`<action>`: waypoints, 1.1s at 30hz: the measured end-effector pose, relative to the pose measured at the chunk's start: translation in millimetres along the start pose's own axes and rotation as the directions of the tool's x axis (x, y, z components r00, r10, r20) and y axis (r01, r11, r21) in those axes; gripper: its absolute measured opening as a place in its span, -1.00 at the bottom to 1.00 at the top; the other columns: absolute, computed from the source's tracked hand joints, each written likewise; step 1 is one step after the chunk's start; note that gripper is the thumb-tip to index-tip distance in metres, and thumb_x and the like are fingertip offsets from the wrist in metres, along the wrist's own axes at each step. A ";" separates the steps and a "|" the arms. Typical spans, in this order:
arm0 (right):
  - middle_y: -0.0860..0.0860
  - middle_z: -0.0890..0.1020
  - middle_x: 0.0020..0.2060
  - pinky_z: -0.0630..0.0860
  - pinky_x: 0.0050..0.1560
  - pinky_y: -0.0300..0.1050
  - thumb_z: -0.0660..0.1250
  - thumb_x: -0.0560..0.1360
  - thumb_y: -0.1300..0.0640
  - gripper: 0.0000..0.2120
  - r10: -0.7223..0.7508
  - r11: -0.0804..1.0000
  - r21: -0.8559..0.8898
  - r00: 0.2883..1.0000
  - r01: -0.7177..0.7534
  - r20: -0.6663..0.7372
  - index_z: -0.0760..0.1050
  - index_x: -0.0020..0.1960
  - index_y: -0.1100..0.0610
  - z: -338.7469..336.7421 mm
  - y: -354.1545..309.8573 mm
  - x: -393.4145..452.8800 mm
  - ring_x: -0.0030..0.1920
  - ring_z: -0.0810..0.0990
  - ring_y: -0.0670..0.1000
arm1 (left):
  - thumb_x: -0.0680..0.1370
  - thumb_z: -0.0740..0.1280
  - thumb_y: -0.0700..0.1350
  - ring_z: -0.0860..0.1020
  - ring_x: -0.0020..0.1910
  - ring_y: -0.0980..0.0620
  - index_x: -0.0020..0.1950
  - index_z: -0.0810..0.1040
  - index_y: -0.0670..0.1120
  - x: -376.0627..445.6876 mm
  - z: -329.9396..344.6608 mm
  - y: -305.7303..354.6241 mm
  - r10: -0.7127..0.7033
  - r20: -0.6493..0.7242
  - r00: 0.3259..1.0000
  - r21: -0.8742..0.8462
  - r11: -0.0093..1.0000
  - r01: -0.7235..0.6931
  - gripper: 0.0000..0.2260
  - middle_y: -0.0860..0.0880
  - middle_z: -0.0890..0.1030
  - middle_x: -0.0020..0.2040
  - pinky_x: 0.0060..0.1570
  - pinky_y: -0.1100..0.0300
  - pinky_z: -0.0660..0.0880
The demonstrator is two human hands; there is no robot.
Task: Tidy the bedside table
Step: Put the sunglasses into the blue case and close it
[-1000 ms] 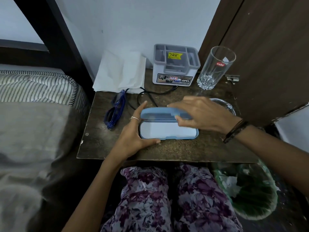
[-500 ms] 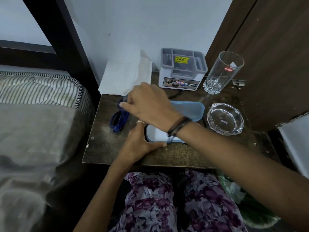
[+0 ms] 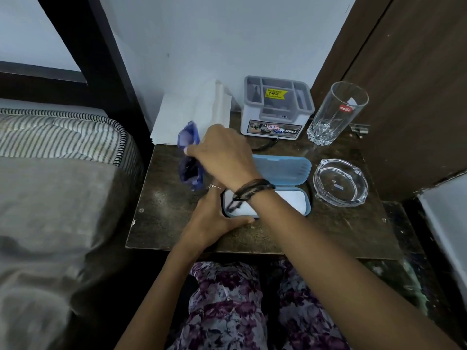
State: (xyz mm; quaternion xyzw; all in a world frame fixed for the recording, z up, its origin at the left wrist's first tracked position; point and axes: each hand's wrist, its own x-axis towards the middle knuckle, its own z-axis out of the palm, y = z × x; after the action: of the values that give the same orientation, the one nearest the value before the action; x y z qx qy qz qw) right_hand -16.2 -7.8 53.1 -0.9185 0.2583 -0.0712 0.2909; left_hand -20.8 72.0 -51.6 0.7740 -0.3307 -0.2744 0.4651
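A light blue glasses case (image 3: 290, 170) lies open in the middle of the dark bedside table (image 3: 328, 231), lid back, white lining up. My left hand (image 3: 214, 218) grips the case's near left corner and holds it down. My right hand (image 3: 222, 152) reaches across to the left and is closed on a pair of blue glasses (image 3: 189, 157), lifted off the table and tilted upright. Part of the case is hidden under my right wrist.
A grey and white organiser box (image 3: 275, 109) stands at the back, white tissue paper (image 3: 192, 114) left of it, a tall glass (image 3: 336, 112) right of it. A glass ashtray (image 3: 341, 183) sits right of the case. A black cable (image 3: 265, 146) lies behind. The bed (image 3: 63, 160) borders the left.
My right hand left the case lid, now open, crossed to the left, took hold of the blue glasses and raised them. My left hand stayed on the case.
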 end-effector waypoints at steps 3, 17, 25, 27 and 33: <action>0.13 0.57 -0.35 0.34 -0.29 -0.11 0.34 0.47 0.01 -0.71 -0.013 0.970 0.241 0.997 0.031 -0.076 0.51 -0.26 0.23 -26.7 9.1 -12.0 -0.21 0.53 0.16 | 0.26 0.58 -0.12 0.52 0.09 0.10 0.17 0.23 0.26 -1.5 -1.1 3.0 0.089 -0.038 0.995 -0.037 0.995 -0.091 -0.31 0.17 0.53 0.05 -0.02 0.36 0.46; 0.01 0.58 0.07 0.51 -0.03 -0.12 0.44 0.42 0.10 -0.57 -0.377 0.900 -0.229 0.926 0.370 0.012 0.38 0.22 0.04 -38.6 132.5 -79.5 0.05 0.56 0.03 | 0.25 0.58 -0.19 0.55 0.10 0.15 0.14 0.14 0.18 -2.3 -1.0 1.3 0.161 -0.033 0.986 -0.136 0.977 -0.164 -0.26 0.22 0.50 0.09 0.13 0.07 0.53; 0.03 0.57 0.05 0.27 0.02 -0.27 0.19 0.53 -0.02 -0.58 -0.480 0.847 -0.262 0.877 0.462 -0.006 0.42 0.35 0.07 -22.0 157.4 -76.6 0.03 0.43 -0.05 | 0.22 0.58 -0.12 0.57 0.13 0.14 0.36 -0.05 0.25 -2.0 -0.9 2.7 0.172 -0.053 0.984 -0.166 0.970 -0.179 -0.01 0.25 0.53 0.16 0.19 0.06 0.50; 0.04 0.55 0.09 0.30 0.04 -0.27 0.14 0.56 -0.03 -0.57 -0.482 0.857 -0.207 0.876 0.472 0.004 0.36 0.40 0.05 -21.2 160.4 -78.9 0.06 0.44 -0.02 | 0.22 0.57 -0.09 0.58 0.13 0.14 0.43 -0.15 0.23 -1.6 -0.6 0.9 0.170 -0.047 0.984 -0.174 0.969 -0.175 0.07 0.31 0.57 0.07 0.19 0.02 0.50; 0.00 0.51 0.04 0.33 0.11 -0.29 0.22 0.53 -0.01 -0.62 -0.384 0.922 0.022 0.919 0.387 -0.092 0.42 0.33 0.00 -12.1 165.8 -80.2 0.06 0.41 -0.07 | 0.19 0.53 0.04 0.56 0.16 0.12 0.48 -0.18 0.17 -2.4 -0.5 3.2 0.152 -0.043 0.988 -0.217 0.963 -0.157 0.09 0.18 0.57 0.12 0.21 -0.07 0.48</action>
State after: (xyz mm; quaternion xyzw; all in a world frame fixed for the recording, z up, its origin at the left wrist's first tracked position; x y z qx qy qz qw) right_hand -160.1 -88.0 -30.1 -0.9414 0.0834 -0.1717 0.2782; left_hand -22.8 73.0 -48.2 0.6931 -0.3516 -0.2621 0.5721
